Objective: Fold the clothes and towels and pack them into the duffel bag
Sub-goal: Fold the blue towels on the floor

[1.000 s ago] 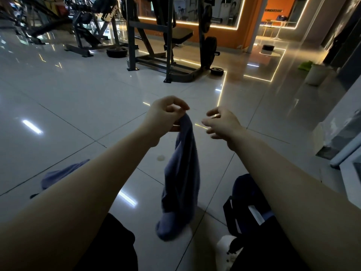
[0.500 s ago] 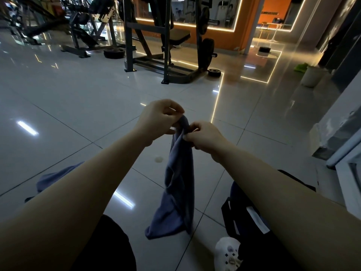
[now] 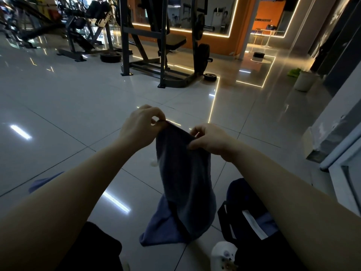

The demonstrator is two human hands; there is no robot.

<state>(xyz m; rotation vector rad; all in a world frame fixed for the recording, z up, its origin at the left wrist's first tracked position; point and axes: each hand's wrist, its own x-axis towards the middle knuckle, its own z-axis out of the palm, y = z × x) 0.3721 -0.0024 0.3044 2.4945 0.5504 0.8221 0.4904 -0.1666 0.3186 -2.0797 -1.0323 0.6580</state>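
Note:
A blue-grey towel [image 3: 183, 184] hangs in front of me, its bottom end bunched on the tiled floor. My left hand [image 3: 142, 128] pinches its top left corner. My right hand [image 3: 211, 139] pinches the top edge a short way to the right, so the upper edge is stretched between both hands. A dark duffel bag [image 3: 240, 212] sits open on the floor at the lower right, partly hidden by my right forearm. Another blue cloth [image 3: 42, 182] lies on the floor at the left, mostly behind my left forearm.
Glossy floor tiles stretch ahead. A weight rack [image 3: 162, 55] and other gym machines stand at the back. A white bucket [image 3: 302, 81] stands at the right, near a wall. My white shoe [image 3: 222, 253] is at the bottom beside the bag.
My right hand went from free to pinching the towel beside the left, then both hands moved apart, spreading the top edge. The towel hangs wider now.

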